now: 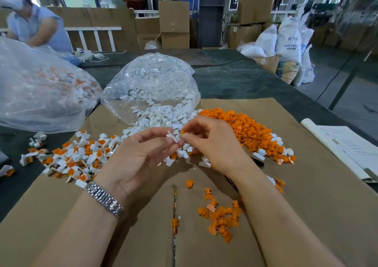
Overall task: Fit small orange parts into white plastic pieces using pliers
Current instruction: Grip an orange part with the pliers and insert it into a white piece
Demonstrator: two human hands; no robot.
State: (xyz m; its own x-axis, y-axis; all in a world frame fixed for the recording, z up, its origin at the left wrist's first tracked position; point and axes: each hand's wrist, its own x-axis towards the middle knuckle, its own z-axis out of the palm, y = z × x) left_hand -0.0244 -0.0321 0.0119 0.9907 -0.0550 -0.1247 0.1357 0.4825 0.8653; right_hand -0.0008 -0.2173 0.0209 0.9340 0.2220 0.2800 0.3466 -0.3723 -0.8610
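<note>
Sack (288,39) printed "ABS", left hand (141,156) pinching white piece (172,137), right hand (212,142) pinching orange part (182,132)

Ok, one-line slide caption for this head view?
Left hand holds a white plastic piece while the right hand pinches a small orange part to it, above part-strewn cardboard.
</note>
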